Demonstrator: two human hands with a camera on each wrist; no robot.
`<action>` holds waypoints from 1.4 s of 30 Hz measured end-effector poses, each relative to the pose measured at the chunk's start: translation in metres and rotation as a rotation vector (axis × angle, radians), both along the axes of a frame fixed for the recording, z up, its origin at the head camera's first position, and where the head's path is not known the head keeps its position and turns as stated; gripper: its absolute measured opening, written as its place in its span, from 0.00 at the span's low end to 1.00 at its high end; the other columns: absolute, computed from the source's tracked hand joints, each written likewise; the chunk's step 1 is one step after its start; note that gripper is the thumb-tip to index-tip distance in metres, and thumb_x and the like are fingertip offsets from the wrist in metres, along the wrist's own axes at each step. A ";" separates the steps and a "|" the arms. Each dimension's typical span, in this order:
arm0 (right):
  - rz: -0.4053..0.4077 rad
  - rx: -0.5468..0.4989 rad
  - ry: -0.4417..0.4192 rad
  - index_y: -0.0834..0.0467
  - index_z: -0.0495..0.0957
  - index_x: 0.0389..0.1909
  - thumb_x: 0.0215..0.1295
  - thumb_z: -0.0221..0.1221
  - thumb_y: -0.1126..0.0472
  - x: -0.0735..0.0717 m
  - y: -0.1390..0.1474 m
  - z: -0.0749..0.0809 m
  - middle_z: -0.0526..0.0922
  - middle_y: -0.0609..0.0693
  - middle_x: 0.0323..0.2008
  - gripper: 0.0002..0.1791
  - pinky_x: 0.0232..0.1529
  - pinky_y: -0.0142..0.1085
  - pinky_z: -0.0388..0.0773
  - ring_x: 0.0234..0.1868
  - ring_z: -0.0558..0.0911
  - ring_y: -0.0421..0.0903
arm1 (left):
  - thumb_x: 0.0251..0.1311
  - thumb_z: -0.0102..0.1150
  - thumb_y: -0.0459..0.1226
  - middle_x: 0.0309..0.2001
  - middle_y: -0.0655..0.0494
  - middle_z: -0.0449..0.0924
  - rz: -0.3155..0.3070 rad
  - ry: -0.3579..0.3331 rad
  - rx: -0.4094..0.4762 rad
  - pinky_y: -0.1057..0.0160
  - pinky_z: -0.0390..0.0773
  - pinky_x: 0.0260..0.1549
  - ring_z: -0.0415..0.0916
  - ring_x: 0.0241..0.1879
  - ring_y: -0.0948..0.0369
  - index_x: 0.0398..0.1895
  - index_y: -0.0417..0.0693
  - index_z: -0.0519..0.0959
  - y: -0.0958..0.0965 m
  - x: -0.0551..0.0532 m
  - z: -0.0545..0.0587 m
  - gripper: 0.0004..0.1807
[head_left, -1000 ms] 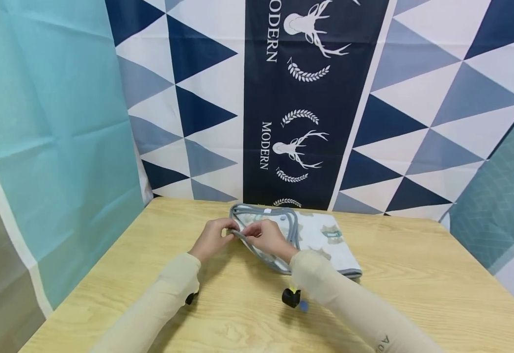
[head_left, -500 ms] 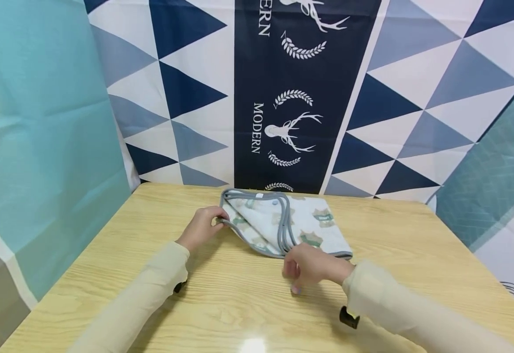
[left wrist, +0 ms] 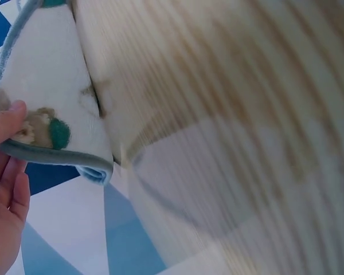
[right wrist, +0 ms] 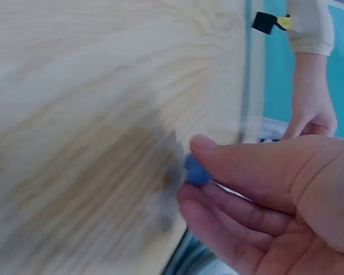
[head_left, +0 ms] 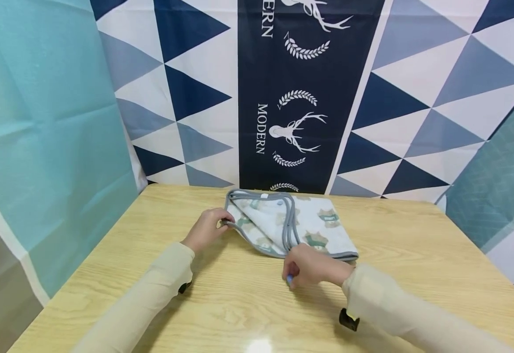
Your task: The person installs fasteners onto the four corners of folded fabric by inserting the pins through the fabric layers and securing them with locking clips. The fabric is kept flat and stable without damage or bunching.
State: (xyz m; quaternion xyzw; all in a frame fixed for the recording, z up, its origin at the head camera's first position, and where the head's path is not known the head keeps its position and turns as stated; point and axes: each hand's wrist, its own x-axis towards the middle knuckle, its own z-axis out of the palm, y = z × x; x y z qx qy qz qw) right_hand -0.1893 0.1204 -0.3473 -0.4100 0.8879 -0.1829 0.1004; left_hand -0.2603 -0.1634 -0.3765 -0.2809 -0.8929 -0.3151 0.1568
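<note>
A folded white blanket (head_left: 261,225) with grey binding and printed bear shapes lies near the back of the table. My left hand (head_left: 207,227) pinches its near left corner between thumb and fingers; the left wrist view shows the blanket's bound edge (left wrist: 46,153) in that grip. Just in front of the blanket, my right hand (head_left: 311,264) holds a small blue round piece (right wrist: 196,171) between thumb and fingertips, low over the wood. Its exact kind cannot be told. Another blue dot (head_left: 280,202) shows on the blanket's upper fold.
The wooden table (head_left: 221,304) reaches back to a patterned curtain (head_left: 292,98). A plain teal curtain (head_left: 63,137) hangs at the left. Small black devices, one below each sleeve, sit at the wrists, such as the right wrist device (head_left: 348,319).
My right hand has left the blanket's corner, moved right and toward me, and picked up the blue piece from the table. The left hand still pinches the corner.
</note>
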 end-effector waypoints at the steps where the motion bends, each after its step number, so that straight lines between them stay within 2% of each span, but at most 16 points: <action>1: 0.000 -0.014 0.017 0.58 0.85 0.27 0.45 0.70 0.71 -0.003 -0.003 0.002 0.86 0.47 0.23 0.07 0.26 0.21 0.74 0.23 0.76 0.28 | 0.54 0.66 0.30 0.35 0.52 0.84 -0.001 0.002 -0.004 0.60 0.83 0.41 0.81 0.37 0.59 0.32 0.44 0.84 -0.001 0.000 0.001 0.03; 4: -0.025 -0.068 0.056 0.60 0.85 0.28 0.46 0.68 0.70 -0.014 -0.014 0.005 0.86 0.48 0.23 0.06 0.27 0.21 0.75 0.24 0.77 0.29 | 0.52 0.67 0.29 0.34 0.51 0.85 -0.008 0.014 -0.022 0.59 0.83 0.41 0.81 0.37 0.58 0.30 0.44 0.83 -0.002 0.001 0.002 0.03; 8: -0.147 -0.143 0.035 0.60 0.86 0.31 0.49 0.68 0.68 -0.030 -0.031 0.010 0.88 0.49 0.26 0.06 0.30 0.24 0.78 0.27 0.81 0.34 | 0.50 0.68 0.27 0.33 0.52 0.86 -0.016 0.032 -0.060 0.59 0.82 0.43 0.82 0.37 0.57 0.29 0.44 0.83 -0.005 0.002 0.002 0.05; 13: -0.314 -0.245 -0.096 0.63 0.86 0.37 0.52 0.67 0.69 -0.051 -0.049 0.013 0.89 0.55 0.33 0.10 0.35 0.29 0.82 0.34 0.87 0.44 | 0.51 0.67 0.26 0.34 0.52 0.86 -0.027 0.018 -0.073 0.57 0.82 0.44 0.82 0.39 0.57 0.30 0.44 0.84 -0.004 0.004 0.003 0.06; 16: -0.392 -0.299 -0.157 0.65 0.85 0.39 0.52 0.67 0.70 -0.063 -0.059 0.012 0.89 0.57 0.35 0.12 0.36 0.30 0.83 0.37 0.88 0.48 | 0.51 0.66 0.25 0.34 0.51 0.86 -0.055 0.013 -0.060 0.59 0.82 0.44 0.82 0.39 0.56 0.31 0.43 0.84 -0.003 0.006 0.002 0.07; 20: -0.485 -0.367 -0.242 0.65 0.84 0.42 0.53 0.66 0.70 -0.076 -0.070 0.008 0.88 0.58 0.38 0.14 0.38 0.30 0.82 0.38 0.87 0.46 | 0.51 0.65 0.24 0.35 0.51 0.86 -0.076 0.020 -0.047 0.59 0.82 0.44 0.82 0.39 0.56 0.31 0.43 0.84 -0.001 0.006 0.002 0.07; 23: -0.540 -0.444 -0.350 0.66 0.83 0.46 0.56 0.63 0.73 -0.082 -0.077 0.006 0.87 0.60 0.41 0.15 0.43 0.34 0.84 0.39 0.87 0.46 | 0.52 0.64 0.24 0.36 0.51 0.87 -0.063 -0.001 -0.033 0.58 0.81 0.46 0.82 0.40 0.56 0.32 0.44 0.84 0.000 0.005 0.002 0.08; 27: -0.576 -0.560 -0.445 0.69 0.81 0.48 0.58 0.58 0.77 -0.087 -0.085 0.003 0.85 0.64 0.44 0.16 0.49 0.41 0.83 0.39 0.88 0.47 | 0.52 0.64 0.25 0.36 0.53 0.87 -0.061 0.008 -0.026 0.59 0.81 0.46 0.82 0.41 0.57 0.32 0.45 0.84 0.000 0.004 0.004 0.08; 32: -0.565 -0.615 -0.433 0.71 0.80 0.47 0.57 0.58 0.78 -0.088 -0.089 0.000 0.85 0.67 0.43 0.16 0.45 0.38 0.85 0.36 0.88 0.45 | 0.53 0.64 0.24 0.35 0.53 0.86 -0.074 0.019 -0.011 0.60 0.81 0.46 0.81 0.40 0.58 0.33 0.44 0.84 0.001 0.005 0.006 0.08; 37: -0.536 -0.622 -0.427 0.72 0.80 0.47 0.57 0.58 0.78 -0.086 -0.091 0.000 0.85 0.68 0.43 0.16 0.47 0.40 0.84 0.35 0.87 0.43 | 0.52 0.63 0.23 0.35 0.51 0.85 -0.084 0.018 0.006 0.57 0.81 0.45 0.81 0.39 0.57 0.32 0.43 0.84 0.002 0.006 0.008 0.08; 42: -0.528 -0.631 -0.416 0.73 0.80 0.47 0.57 0.58 0.78 -0.084 -0.090 0.001 0.84 0.69 0.42 0.15 0.44 0.37 0.85 0.36 0.88 0.47 | 0.52 0.64 0.24 0.35 0.51 0.86 -0.088 0.027 -0.009 0.59 0.82 0.44 0.81 0.39 0.57 0.32 0.43 0.84 0.003 0.007 0.008 0.08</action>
